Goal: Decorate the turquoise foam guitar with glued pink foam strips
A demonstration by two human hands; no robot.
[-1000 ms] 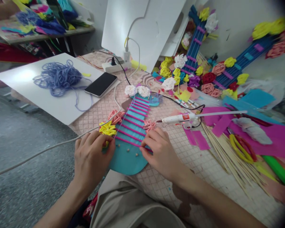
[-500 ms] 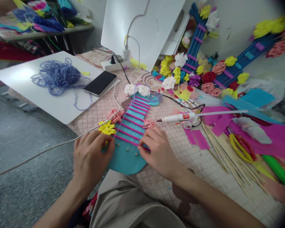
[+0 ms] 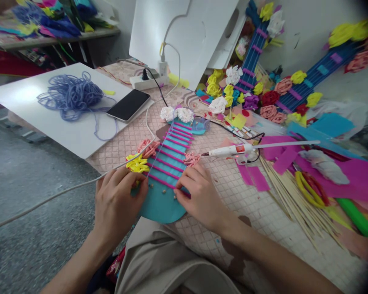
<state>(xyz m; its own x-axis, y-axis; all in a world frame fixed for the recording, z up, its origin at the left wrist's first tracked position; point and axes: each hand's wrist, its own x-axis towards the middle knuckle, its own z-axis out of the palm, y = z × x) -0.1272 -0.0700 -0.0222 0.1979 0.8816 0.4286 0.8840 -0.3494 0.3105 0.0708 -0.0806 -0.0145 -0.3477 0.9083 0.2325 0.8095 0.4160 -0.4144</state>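
A teal paper guitar (image 3: 162, 204) lies on the quilted mat in front of me, crossed by pink strips (image 3: 168, 163) and edged with yellow (image 3: 136, 163), pink and white paper flowers. My left hand (image 3: 118, 206) rests curled on the guitar's left edge, fingertips pressing beside the yellow flower. My right hand (image 3: 199, 196) pinches the right end of the lowest pink strip against the teal body. Small beads dot the teal paper between my hands.
A white glue gun (image 3: 233, 152) lies right of the guitar, its cord trailing. Bamboo sticks (image 3: 294, 196), pink paper, scissors (image 3: 313, 188) and finished guitars (image 3: 254, 53) fill the right. A phone (image 3: 128, 105) and purple yarn (image 3: 72, 96) sit on a white board at left.
My right hand has slid slightly left along the lowest pink strip. The left hand has stayed in place.
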